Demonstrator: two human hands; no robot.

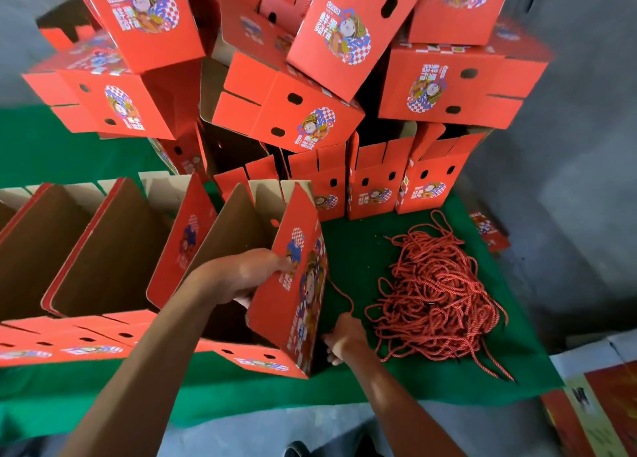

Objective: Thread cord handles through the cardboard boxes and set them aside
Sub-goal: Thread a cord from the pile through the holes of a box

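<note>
The boxes carry the word "GOOD" in white above large white Chinese characters, beside a cartoon figure set against a blue-and-white checkered patch; the smaller print is too blurred to read. The open red box (293,284) being worked on stands between the two hands on the green cloth (362,249), its plain brown inside facing up and its printed side turned toward the right hand. The left hand (248,277) grips the top edge of that printed wall, fingers curled over it with the thumb on the outside. The right hand (344,339) sits low against the box's near right corner, fingers curled and pinching a red cord (339,292) that runs up from it along the printed wall. Just right of the right hand lies a loose heap of twisted red cords (441,294). To the left of the left hand stands a row of open boxes (113,249), brown insides showing. Beyond both hands rises a tumbled pile of boxes (310,77), each with dark oval holes in its walls.
</note>
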